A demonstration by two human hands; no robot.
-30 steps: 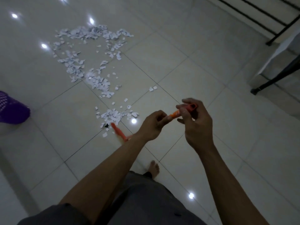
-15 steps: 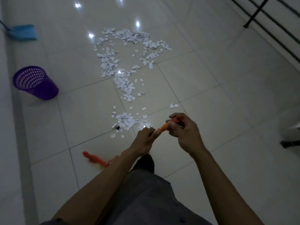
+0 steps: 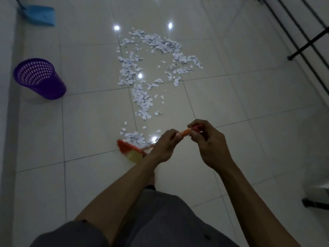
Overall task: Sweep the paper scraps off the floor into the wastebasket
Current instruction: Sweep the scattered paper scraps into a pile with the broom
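Observation:
White paper scraps (image 3: 142, 100) lie strewn in a long trail across the tiled floor ahead of me. I hold an orange broom by its handle (image 3: 185, 133): my right hand (image 3: 209, 143) grips the top end and my left hand (image 3: 164, 147) grips it just below. The broom's orange head (image 3: 130, 151) is blurred and sits low on the floor at the near end of the scraps. A purple mesh wastebasket (image 3: 40, 78) stands upright at the left, well apart from the scraps.
A blue dustpan (image 3: 41, 15) leans on the floor at the far left by a white wall (image 3: 7, 86). Black metal rails (image 3: 302, 34) run along the right. A dark furniture foot (image 3: 315, 204) shows at the lower right. My bare foot stands under my arms.
The view has swung left and back, bringing the wastebasket and dustpan further in. The broom head has swung from the lower left to the near end of the scraps.

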